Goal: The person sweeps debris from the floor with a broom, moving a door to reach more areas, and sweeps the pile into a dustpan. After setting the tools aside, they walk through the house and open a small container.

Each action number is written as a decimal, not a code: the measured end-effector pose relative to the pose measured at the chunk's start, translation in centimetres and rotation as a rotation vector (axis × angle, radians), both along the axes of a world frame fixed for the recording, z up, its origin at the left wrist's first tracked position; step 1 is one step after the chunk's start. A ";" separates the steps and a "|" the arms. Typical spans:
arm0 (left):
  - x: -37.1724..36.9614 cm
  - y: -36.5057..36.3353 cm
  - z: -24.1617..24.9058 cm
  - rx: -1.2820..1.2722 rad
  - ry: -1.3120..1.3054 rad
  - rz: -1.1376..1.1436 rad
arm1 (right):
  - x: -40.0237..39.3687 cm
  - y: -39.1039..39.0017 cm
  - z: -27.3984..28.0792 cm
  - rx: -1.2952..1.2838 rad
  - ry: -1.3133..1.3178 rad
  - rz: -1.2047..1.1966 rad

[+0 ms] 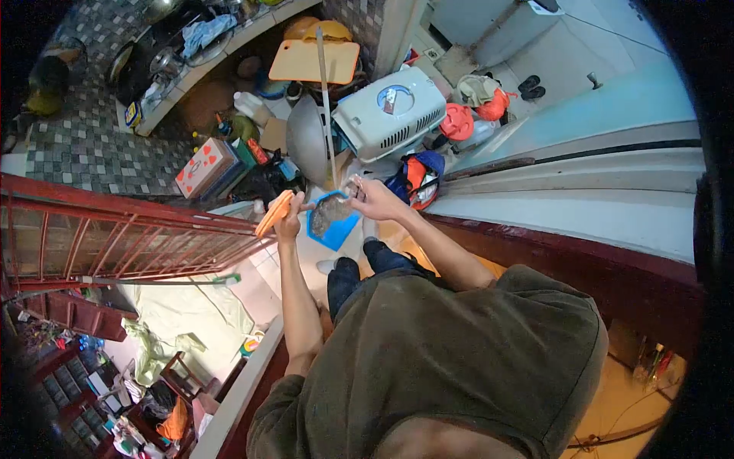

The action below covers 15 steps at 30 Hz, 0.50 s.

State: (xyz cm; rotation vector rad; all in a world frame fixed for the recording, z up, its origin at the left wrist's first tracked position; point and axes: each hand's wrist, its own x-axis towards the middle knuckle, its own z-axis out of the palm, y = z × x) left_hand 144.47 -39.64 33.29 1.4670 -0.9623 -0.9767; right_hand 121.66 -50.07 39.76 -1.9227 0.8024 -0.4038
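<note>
My left hand (287,223) is closed around a flat orange thing (274,214), whose kind I cannot make out. Its fingertips point toward a blue tray (327,239) in front of my feet, which holds grey, grainy material (329,214). Over the tray's right side is my right hand (373,200), fingers pinched together. Something small and shiny shows at those fingertips, too small to name. Just behind the tray a long wooden stick (325,92) stands nearly upright, beside a large grey metal pan (306,141).
A pet carrier (394,111) stands behind my right hand, with a blue-and-orange bag (419,180) below it. Red metal railing (130,237) runs along the left. Boxes (206,168) and a yellow cutting board (315,61) are farther back. A pale door (581,126) is at right.
</note>
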 end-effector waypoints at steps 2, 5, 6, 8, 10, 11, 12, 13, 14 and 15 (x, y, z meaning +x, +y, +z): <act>-0.7 0.7 0.8 0.031 0.110 0.237 | 0.2 -1.2 -0.6 0.016 0.028 0.000; -0.9 2.8 0.2 0.037 0.197 0.388 | 1.5 -4.7 -7.9 -0.030 0.041 -0.072; -0.3 3.1 -1.5 0.058 0.143 0.502 | 2.9 -7.0 -9.7 -0.036 0.036 -0.064; 0.0 4.2 -2.3 -0.027 0.171 0.536 | 6.0 -10.8 -13.3 -0.107 0.098 -0.203; 0.3 5.4 -3.9 -0.090 0.093 0.653 | 9.8 -14.8 -18.8 -0.165 0.242 -0.424; 0.3 6.0 -4.5 -0.080 0.093 0.667 | 11.6 -15.9 -20.6 -0.159 0.327 -0.460; 0.3 6.5 -4.5 -0.042 0.061 0.698 | 13.1 -16.6 -22.3 -0.153 0.412 -0.496; 0.1 7.0 -4.4 -0.004 0.030 0.728 | 14.0 -17.6 -20.3 0.160 0.488 -0.334; 0.0 7.6 -3.8 0.008 0.027 0.741 | 15.5 -18.4 -23.9 0.182 0.479 -0.404; 0.0 7.9 -3.1 -0.002 0.097 0.756 | 16.1 -19.2 -27.2 0.133 0.470 -0.475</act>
